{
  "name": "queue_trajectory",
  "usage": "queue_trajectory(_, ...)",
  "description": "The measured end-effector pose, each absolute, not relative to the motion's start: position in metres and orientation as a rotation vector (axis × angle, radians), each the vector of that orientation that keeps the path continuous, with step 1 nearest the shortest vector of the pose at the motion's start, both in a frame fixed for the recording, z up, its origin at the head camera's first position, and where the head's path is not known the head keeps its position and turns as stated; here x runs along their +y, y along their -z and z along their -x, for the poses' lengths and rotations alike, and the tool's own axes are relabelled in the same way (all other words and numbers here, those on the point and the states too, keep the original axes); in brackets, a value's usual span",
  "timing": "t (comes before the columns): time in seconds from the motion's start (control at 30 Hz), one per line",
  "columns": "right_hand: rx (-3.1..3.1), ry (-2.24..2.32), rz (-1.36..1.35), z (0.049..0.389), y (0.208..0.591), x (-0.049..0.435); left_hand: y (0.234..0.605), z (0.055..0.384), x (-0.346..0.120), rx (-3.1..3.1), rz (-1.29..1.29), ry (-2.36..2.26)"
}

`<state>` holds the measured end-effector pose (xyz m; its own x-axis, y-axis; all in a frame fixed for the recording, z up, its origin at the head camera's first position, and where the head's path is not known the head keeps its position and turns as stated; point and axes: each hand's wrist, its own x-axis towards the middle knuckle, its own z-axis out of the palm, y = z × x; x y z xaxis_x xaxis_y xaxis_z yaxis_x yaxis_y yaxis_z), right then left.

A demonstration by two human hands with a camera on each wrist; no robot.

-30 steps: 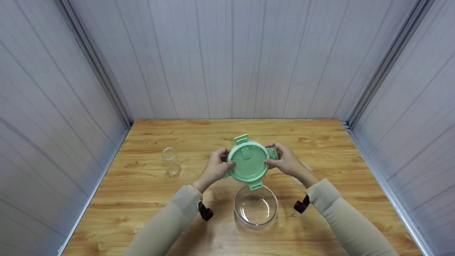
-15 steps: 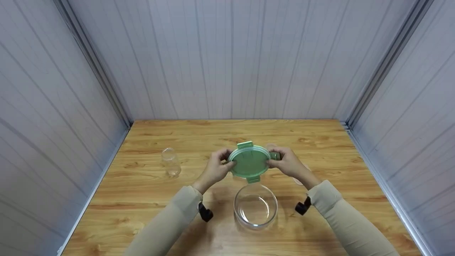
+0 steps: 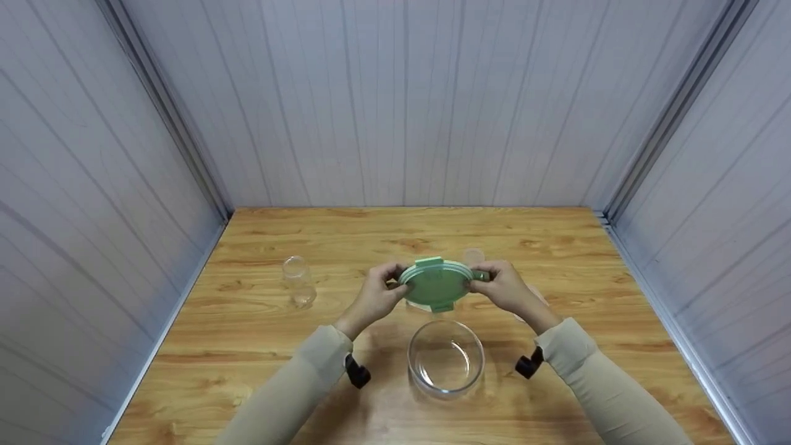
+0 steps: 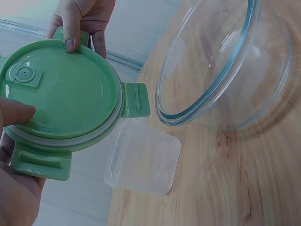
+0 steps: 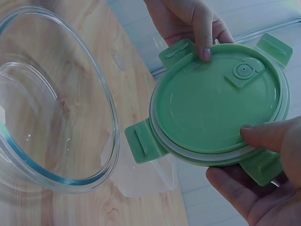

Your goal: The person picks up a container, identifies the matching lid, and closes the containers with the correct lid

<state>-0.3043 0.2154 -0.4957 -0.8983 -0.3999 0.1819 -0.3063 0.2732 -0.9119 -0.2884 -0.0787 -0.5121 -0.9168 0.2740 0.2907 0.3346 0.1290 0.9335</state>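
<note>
A round green snap-lock lid (image 3: 436,288) is held up above the table between both hands, tilted steeply in the head view. My left hand (image 3: 378,289) pinches its left edge, thumb on the face and fingers behind. At the opposite edge, beside a clip tab, my right hand (image 3: 503,287) grips with the thumb on top and fingers beneath. In the right wrist view the lid's pale sealing ring (image 5: 202,157) and round vent plug (image 5: 243,70) show. A clear glass bowl (image 3: 445,390) stands on the table just nearer than the lid, its mouth facing up.
A clear jar (image 3: 300,285) is on the table at the left. Behind the lid sits a translucent plastic box (image 4: 143,162). A small clear disc (image 3: 474,256) lies beyond my right hand; another pale piece (image 3: 536,293) is partly hidden by that wrist.
The lid has tipped from facing the head camera to a flatter, more edge-on angle, uncovering part of the box and the small disc behind. Both hands keep their grip and barely shift.
</note>
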Motion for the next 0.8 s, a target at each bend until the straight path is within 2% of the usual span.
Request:
queue_trajectory(0.6, 2.577, 1.793, 0.925, 0.291, 0.502, 0.217, 0.518, 0.288, -0.095, -2.658, 0.793, 1.844)
queue_trajectory(0.8, 2.639, 1.807, 1.026, 0.289, 0.505, 0.216, 0.520, 0.290, -0.104, -2.693, 0.852, 1.943)
